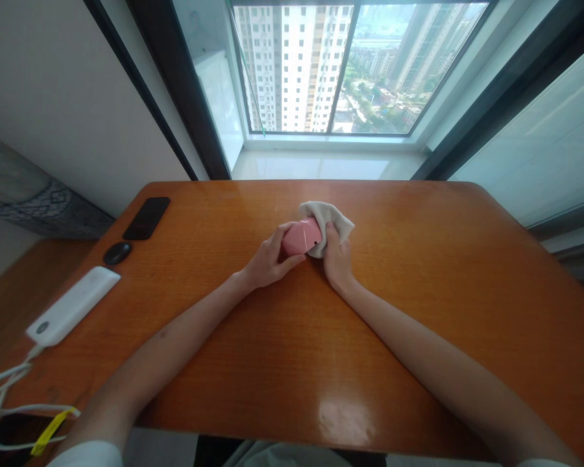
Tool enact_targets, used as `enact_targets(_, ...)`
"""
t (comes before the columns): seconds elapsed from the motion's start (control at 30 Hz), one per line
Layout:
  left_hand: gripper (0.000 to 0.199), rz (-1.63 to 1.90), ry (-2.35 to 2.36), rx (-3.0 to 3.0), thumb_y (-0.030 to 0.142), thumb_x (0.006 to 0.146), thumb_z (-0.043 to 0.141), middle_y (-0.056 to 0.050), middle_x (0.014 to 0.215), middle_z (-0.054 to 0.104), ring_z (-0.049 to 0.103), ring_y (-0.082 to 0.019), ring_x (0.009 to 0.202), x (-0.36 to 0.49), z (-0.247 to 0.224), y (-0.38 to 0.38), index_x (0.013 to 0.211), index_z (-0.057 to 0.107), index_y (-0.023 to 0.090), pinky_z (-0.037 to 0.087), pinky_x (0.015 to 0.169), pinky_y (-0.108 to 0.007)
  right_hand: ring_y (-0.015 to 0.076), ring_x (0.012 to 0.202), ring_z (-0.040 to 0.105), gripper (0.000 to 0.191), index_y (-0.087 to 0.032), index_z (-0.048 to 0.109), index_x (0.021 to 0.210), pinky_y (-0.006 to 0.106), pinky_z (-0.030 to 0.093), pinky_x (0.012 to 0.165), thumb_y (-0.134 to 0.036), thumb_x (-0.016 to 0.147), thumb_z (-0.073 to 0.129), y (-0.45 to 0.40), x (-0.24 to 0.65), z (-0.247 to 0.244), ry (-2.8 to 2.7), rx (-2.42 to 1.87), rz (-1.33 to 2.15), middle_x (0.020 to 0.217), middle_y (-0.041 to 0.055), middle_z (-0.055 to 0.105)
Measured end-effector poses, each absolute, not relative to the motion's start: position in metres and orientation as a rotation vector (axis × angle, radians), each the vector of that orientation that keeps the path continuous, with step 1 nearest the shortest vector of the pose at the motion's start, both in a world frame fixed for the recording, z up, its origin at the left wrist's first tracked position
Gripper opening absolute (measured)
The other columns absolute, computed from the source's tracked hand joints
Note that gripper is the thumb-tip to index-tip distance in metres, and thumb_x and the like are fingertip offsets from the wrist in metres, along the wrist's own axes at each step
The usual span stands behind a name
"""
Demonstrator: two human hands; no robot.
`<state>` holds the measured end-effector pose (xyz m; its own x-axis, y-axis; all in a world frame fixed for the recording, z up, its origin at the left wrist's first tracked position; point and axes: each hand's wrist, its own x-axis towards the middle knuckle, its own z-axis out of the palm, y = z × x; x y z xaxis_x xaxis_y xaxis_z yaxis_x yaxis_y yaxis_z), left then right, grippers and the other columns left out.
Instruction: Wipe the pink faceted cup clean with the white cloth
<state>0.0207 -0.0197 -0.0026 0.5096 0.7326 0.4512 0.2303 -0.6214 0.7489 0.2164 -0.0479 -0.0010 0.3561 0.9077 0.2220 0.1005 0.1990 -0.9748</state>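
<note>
A glossy pink rounded object [300, 237] is held above the wooden table [272, 363], near the middle. My left hand [271, 257] grips it from the left, thumb along its lower edge and fingers at the top. A light grey-white cloth [325, 213] lies against the object's right side. My right hand [337, 258] is closed on that cloth, its thumb pressing it from the front. A small dark spot shows at the object's right edge, next to the cloth. The fingers behind the cloth are hidden.
Along the table's left side are a black phone [146, 218], a black mouse [117, 253] and a white power strip [75, 306]. White cables [2, 395] with a yellow tie [52, 431] hang at the lower left. A window [340, 71] stands beyond the far edge.
</note>
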Motion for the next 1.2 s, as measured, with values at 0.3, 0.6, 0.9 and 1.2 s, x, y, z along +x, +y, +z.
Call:
enact_targets(0.3, 0.078, 0.968, 0.661, 2.135, 0.059, 0.097, 0.075, -0.016, 0.136, 0.066, 0.071, -0.031, 0.11, 0.016, -0.005, -0.016, 0.154, 0.037, 0.021, 0.06, 0.096, -0.043, 0.0315, 0.137, 0.067, 0.045, -0.025, 0.071, 0.138, 0.055, 0.051, 0.119, -0.052, 0.111, 0.048, -0.056, 0.216, 0.001, -1.399, -1.122, 0.388, 0.141, 0.0125, 0.074)
enact_targets(0.6, 0.071, 0.862, 0.617, 2.133, 0.056, 0.098, 0.076, -0.017, 0.137, 0.071, 0.072, -0.035, 0.118, 0.024, -0.003, -0.016, 0.15, 0.044, 0.019, 0.059, 0.106, -0.05, 0.0346, 0.146, 0.061, 0.048, -0.031, 0.061, 0.154, 0.058, 0.05, 0.123, -0.043, 0.109, 0.054, -0.056, 0.23, 0.009, -1.697, -1.023, 0.065, 0.156, 0.0115, 0.065)
enact_targets(0.9, 0.062, 0.953, 0.763, 2.116, 0.043, 0.088, 0.083, -0.011, 0.126, 0.076, 0.075, -0.028, 0.107, 0.027, -0.001, -0.02, 0.138, 0.055, 0.019, 0.063, 0.098, -0.041, 0.0387, 0.144, 0.061, 0.05, -0.028, 0.06, 0.155, 0.06, 0.052, 0.118, -0.042, 0.108, 0.053, -0.059, 0.228, 0.016, -1.861, -1.011, -0.18, 0.154, 0.014, 0.066)
enact_targets(1.2, 0.042, 1.052, 0.874, 2.055, 0.051, 0.077, 0.088, -0.004, 0.083, 0.072, 0.064, -0.018, 0.07, 0.023, -0.009, -0.019, 0.09, 0.066, 0.018, 0.058, 0.062, -0.032, 0.0438, 0.151, 0.053, 0.057, -0.031, 0.057, 0.16, 0.067, 0.044, 0.124, -0.036, 0.103, 0.062, -0.066, 0.217, 0.014, -2.016, -0.963, -0.289, 0.163, 0.0116, 0.061)
